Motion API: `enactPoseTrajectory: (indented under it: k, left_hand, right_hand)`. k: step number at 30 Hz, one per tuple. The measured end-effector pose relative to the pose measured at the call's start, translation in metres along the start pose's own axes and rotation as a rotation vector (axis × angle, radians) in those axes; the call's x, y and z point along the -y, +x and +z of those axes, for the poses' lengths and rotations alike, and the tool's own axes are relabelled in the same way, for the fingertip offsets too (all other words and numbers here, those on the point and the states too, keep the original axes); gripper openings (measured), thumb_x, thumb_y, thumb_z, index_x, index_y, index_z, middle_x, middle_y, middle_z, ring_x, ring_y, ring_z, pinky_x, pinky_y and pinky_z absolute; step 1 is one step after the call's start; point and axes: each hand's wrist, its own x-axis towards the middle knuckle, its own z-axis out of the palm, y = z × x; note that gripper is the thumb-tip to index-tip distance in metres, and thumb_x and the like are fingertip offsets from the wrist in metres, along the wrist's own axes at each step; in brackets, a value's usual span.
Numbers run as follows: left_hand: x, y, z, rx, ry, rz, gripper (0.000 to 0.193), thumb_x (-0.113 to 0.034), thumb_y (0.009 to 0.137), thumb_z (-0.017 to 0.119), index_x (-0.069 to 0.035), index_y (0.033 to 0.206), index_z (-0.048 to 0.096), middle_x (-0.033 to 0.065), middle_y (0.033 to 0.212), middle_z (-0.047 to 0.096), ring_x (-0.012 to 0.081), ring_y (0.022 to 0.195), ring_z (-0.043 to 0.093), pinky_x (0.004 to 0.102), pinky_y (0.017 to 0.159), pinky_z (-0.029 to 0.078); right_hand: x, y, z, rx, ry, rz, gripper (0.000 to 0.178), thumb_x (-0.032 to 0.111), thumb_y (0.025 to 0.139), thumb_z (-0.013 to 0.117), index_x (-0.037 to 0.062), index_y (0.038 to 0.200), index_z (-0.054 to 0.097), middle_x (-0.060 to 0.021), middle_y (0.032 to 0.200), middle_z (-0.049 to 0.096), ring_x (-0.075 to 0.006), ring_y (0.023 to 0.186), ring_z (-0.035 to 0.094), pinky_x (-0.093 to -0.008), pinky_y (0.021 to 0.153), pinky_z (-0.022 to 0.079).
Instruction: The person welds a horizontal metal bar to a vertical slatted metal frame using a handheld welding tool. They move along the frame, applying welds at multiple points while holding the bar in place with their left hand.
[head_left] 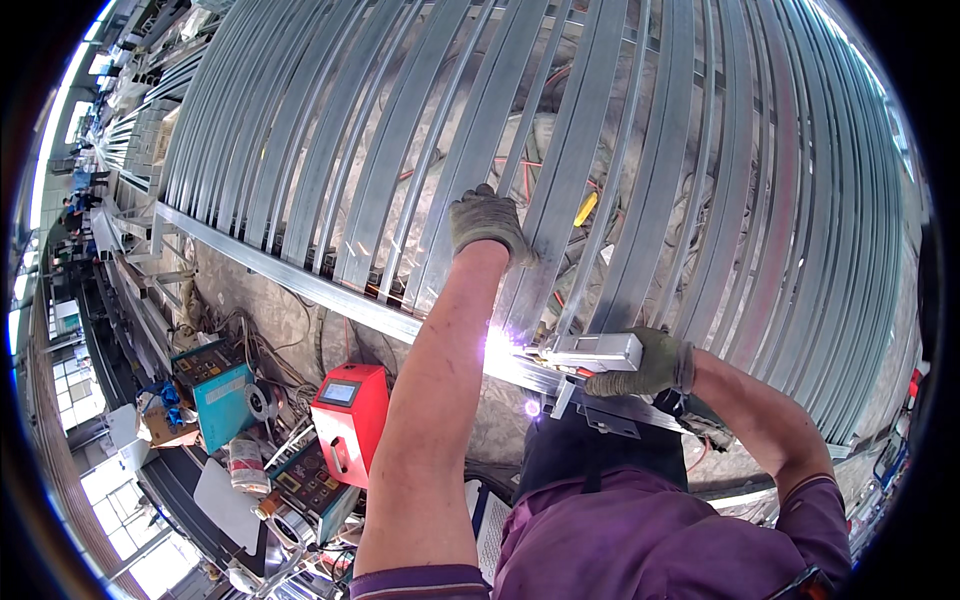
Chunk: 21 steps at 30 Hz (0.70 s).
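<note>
My right hand (645,362), in a grey-green work glove, is closed around a silver welding gun (596,352). Its nozzle points left at a bright white-violet arc on the front rail (540,375) of a large metal frame, and the glare hides the joint. Sparks fly off to the left. Farther out, my left hand (487,222), gloved too, has its fingers curled over a long grey metal tube (455,240) of the frame. Part of its grip is hidden by the hand itself. A small metal bracket (608,422) hangs below the gun.
A red machine with a screen (350,418) stands at the lower left, next to teal power units (218,395) and tangled cables. Under the frame, cables and a yellow object (586,208) lie on the concrete floor. People (75,208) are at the far left.
</note>
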Motion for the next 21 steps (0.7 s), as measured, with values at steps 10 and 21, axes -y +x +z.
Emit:
enactPoseTrajectory:
  k: [10, 21]
  left_hand:
    - [0.0022, 0.0052, 0.0024, 0.014, 0.008, -0.005, 0.098, -0.07, 0.072, 0.093, -0.008, 0.145, 0.071, 0.0144, 0.147, 0.062, 0.0301, 0.139, 0.063, 0.0446, 0.116, 0.052]
    - [0.0041, 0.0065, 0.0039, 0.02, 0.025, -0.008, 0.1, -0.073, 0.072, 0.092, -0.008, 0.145, 0.071, 0.0145, 0.147, 0.062, 0.0298, 0.139, 0.063, 0.0445, 0.115, 0.052]
  right_hand:
    - [0.0086, -0.0064, -0.0025, -0.003, -0.038, -0.039, 0.071, 0.053, 0.088, 0.094, 0.0132, 0.142, 0.074, -0.0092, 0.118, 0.083, -0.0201, 0.105, 0.078, -0.0359, 0.094, 0.062]
    - [0.0028, -0.0071, -0.0012, -0.019, -0.077, -0.018, 0.068, 0.055, 0.088, 0.092, 0.0151, 0.14, 0.075, -0.0087, 0.112, 0.084, -0.021, 0.097, 0.079, -0.0374, 0.087, 0.063]
